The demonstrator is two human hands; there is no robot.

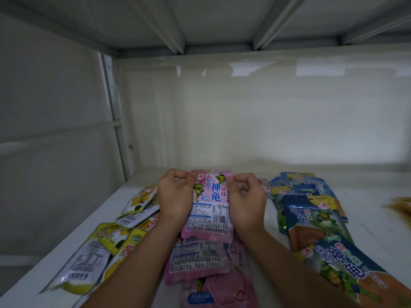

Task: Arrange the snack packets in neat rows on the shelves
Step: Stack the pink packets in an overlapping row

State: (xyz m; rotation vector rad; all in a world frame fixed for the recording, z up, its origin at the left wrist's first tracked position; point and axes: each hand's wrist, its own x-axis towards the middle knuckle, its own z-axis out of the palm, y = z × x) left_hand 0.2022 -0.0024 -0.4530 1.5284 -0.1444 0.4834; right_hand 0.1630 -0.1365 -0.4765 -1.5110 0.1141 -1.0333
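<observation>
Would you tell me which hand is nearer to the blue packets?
Right. The right hand grips the pink packet beside the blue packets; the left hand is beyond the pink one.

Shelf (364, 196): white.
At 9 o'clock: yellow packets (106, 247).
Centre: pink packets (204, 258).
At 3 o'clock: blue packets (311, 210).

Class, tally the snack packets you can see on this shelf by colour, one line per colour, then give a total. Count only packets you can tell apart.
Pink packets: 4
Yellow packets: about 6
Blue packets: about 6
Total: about 16; overlaps hide some edges.
</observation>
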